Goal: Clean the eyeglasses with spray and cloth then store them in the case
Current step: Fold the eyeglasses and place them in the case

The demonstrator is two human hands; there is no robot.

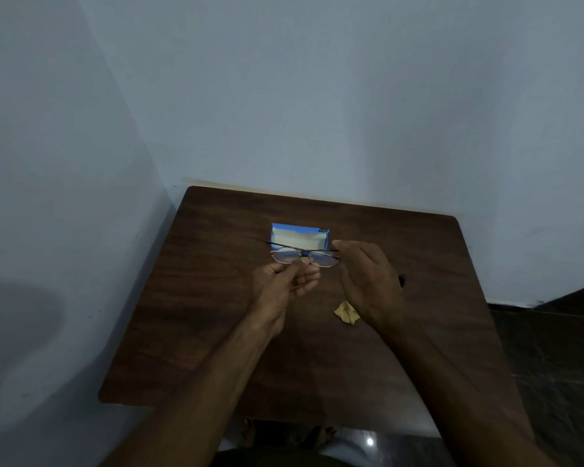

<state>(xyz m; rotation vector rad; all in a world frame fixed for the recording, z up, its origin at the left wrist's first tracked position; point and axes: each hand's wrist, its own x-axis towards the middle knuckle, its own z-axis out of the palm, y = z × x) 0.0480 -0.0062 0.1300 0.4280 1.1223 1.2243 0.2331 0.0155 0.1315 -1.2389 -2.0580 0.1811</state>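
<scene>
The thin-framed eyeglasses point(321, 258) are held above the table with their temples folded across the back. My left hand point(285, 281) pinches them at the bridge and lower rim. At the right end of the frame, my right hand point(368, 278) has spread fingers whose tips are close to the hinge; whether they touch it I cannot tell. Just behind the glasses the blue case point(299, 235) lies open, showing its pale lining. A crumpled yellow cloth point(345, 312) rests on the table below my right wrist. A dark object point(402, 280), mostly hidden by my right hand, lies to the right.
The dark wooden table point(199, 315) stands in a corner, against the blue wall at the back and left. The floor drops away on the right. Bare feet show below the table's near edge.
</scene>
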